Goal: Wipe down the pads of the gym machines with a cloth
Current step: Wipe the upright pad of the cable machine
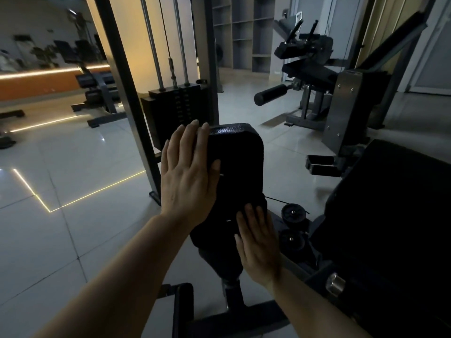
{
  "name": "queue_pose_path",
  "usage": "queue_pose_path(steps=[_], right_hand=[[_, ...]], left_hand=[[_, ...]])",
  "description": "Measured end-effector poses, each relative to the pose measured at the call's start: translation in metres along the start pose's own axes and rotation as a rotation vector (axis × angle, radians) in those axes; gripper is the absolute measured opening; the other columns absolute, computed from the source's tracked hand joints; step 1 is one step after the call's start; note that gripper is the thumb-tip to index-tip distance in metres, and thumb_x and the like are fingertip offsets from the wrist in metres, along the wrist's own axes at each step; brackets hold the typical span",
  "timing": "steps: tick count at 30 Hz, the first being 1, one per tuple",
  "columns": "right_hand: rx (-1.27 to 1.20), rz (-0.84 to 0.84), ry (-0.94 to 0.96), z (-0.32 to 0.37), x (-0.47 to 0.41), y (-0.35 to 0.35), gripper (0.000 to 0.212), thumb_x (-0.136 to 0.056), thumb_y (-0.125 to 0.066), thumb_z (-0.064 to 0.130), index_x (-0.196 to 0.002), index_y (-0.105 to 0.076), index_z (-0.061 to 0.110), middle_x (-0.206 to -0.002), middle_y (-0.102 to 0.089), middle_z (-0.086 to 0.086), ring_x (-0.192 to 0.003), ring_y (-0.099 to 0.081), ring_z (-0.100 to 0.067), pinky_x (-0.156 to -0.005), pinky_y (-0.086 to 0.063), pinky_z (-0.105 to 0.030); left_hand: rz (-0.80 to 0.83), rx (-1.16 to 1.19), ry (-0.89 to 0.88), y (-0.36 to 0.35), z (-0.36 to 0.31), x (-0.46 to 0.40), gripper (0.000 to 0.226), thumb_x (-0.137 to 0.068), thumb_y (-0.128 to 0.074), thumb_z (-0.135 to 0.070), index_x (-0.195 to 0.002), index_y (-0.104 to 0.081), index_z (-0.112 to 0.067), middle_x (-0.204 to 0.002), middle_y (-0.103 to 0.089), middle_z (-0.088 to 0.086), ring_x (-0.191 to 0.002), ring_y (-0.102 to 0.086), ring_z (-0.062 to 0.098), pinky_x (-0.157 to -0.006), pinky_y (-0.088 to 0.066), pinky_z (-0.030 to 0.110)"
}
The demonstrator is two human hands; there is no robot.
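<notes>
A black padded rest (238, 162) of a gym machine stands tilted in front of me on a post. My left hand (186, 172) lies flat against the pad's left side, fingers straight and reaching its top edge, thumb across the face. My right hand (256, 242) presses flat on the pad's lower part, fingers straight. Under its fingertips lies a dark fold (251, 201) that may be a cloth; the dim light leaves that unclear.
A wide black seat pad (390, 203) is at the right. The weight stack (178, 106) with its steel frame stands behind the pad. Another machine with a roller pad (271, 93) stands at the back right, and benches (95, 84) at the back left. The floor (61, 179) is pale tile.
</notes>
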State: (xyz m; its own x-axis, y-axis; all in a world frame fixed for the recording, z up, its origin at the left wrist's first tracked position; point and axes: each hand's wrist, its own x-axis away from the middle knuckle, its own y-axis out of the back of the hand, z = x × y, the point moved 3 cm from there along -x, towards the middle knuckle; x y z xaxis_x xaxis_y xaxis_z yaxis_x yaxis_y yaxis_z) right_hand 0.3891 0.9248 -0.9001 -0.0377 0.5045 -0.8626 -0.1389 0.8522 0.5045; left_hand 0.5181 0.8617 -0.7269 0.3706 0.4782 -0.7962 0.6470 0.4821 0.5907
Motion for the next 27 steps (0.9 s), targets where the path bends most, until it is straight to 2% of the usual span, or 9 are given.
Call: queue_pose_path(steps=[3, 6, 9, 12, 16, 19, 21, 23, 27], right_hand=[[0.035, -0.051, 0.056, -0.012, -0.012, 0.002, 0.068, -0.093, -0.044, 0.018, -0.151, -0.009, 0.023, -0.160, -0.001, 0.005, -0.146, -0.006, -0.019, -0.119, -0.009, -0.041], [-0.004, -0.147, 0.037, -0.014, -0.066, 0.020, 0.054, -0.102, -0.028, 0.025, -0.151, -0.005, 0.025, -0.159, 0.003, 0.008, -0.146, -0.003, -0.017, -0.119, -0.007, -0.039], [-0.096, -0.180, 0.055, -0.011, -0.130, 0.047, 0.051, -0.103, -0.023, 0.026, -0.151, -0.007, 0.025, -0.159, 0.006, 0.008, -0.146, 0.002, -0.017, -0.118, -0.009, -0.043], [-0.151, -0.209, 0.018, -0.010, -0.156, 0.058, 0.045, -0.101, -0.026, 0.022, -0.145, -0.021, 0.012, -0.155, -0.013, -0.006, -0.145, -0.005, -0.021, -0.116, -0.016, -0.049], [-0.133, -0.284, -0.033, -0.006, -0.110, 0.033, 0.047, -0.103, -0.024, 0.030, -0.147, -0.020, 0.016, -0.160, 0.000, 0.002, -0.146, -0.005, -0.024, -0.117, -0.015, -0.046], [-0.006, -0.244, -0.023, -0.002, -0.044, -0.001, 0.053, -0.103, -0.026, 0.030, -0.151, -0.010, 0.018, -0.160, 0.001, -0.001, -0.146, -0.005, -0.024, -0.117, -0.012, -0.046], [0.064, -0.200, -0.025, 0.000, -0.013, -0.016, 0.050, -0.103, -0.029, 0.031, -0.149, -0.017, 0.015, -0.160, -0.001, -0.003, -0.146, -0.006, -0.024, -0.117, -0.011, -0.046], [0.082, -0.180, -0.036, -0.003, -0.005, -0.020, 0.046, -0.103, -0.030, 0.031, -0.144, -0.023, 0.013, -0.160, -0.002, -0.002, -0.146, -0.006, -0.023, -0.117, -0.011, -0.045], [-0.023, -0.187, -0.028, -0.006, -0.047, 0.000, 0.054, -0.103, -0.026, 0.031, -0.151, -0.005, 0.020, -0.160, 0.004, 0.001, -0.147, -0.001, -0.024, -0.118, -0.010, -0.044]], left_hand=[[0.012, -0.060, -0.019, -0.006, 0.002, 0.005, 0.061, -0.099, -0.018, -0.046, -0.150, -0.011, -0.014, -0.157, -0.015, 0.012, -0.146, -0.003, 0.028, -0.116, -0.012, 0.054], [0.005, -0.099, -0.070, -0.012, 0.006, 0.009, 0.064, -0.098, -0.019, -0.047, -0.151, -0.003, -0.016, -0.158, 0.002, 0.006, -0.146, 0.010, 0.024, -0.117, -0.006, 0.054], [-0.045, -0.101, -0.115, -0.018, 0.012, 0.013, 0.063, -0.098, -0.024, -0.044, -0.150, -0.008, -0.012, -0.157, -0.005, 0.010, -0.146, 0.010, 0.020, -0.117, -0.007, 0.052], [-0.107, -0.080, -0.155, -0.019, 0.016, 0.013, 0.060, -0.099, -0.024, -0.042, -0.148, -0.015, -0.009, -0.155, -0.012, 0.013, -0.146, 0.002, 0.023, -0.116, -0.013, 0.054], [-0.133, -0.064, -0.184, -0.021, 0.017, 0.012, 0.060, -0.098, -0.028, -0.039, -0.148, -0.015, -0.009, -0.154, -0.014, 0.012, -0.146, 0.000, 0.023, -0.116, -0.014, 0.053], [-0.130, -0.085, -0.177, -0.023, 0.018, 0.012, 0.061, -0.097, -0.031, -0.039, -0.148, -0.014, -0.010, -0.155, -0.013, 0.012, -0.147, 0.002, 0.022, -0.116, -0.013, 0.052], [-0.129, -0.084, -0.171, -0.024, 0.019, 0.011, 0.061, -0.097, -0.032, -0.038, -0.148, -0.014, -0.010, -0.154, -0.014, 0.012, -0.146, 0.003, 0.022, -0.116, -0.014, 0.053], [-0.130, -0.076, -0.169, -0.025, 0.020, 0.011, 0.060, -0.098, -0.031, -0.039, -0.148, -0.014, -0.010, -0.154, -0.015, 0.012, -0.146, 0.003, 0.022, -0.116, -0.015, 0.053], [-0.119, -0.059, -0.178, -0.025, 0.020, 0.010, 0.059, -0.099, -0.027, -0.042, -0.148, -0.015, -0.009, -0.154, -0.014, 0.013, -0.146, 0.004, 0.022, -0.116, -0.015, 0.053]])
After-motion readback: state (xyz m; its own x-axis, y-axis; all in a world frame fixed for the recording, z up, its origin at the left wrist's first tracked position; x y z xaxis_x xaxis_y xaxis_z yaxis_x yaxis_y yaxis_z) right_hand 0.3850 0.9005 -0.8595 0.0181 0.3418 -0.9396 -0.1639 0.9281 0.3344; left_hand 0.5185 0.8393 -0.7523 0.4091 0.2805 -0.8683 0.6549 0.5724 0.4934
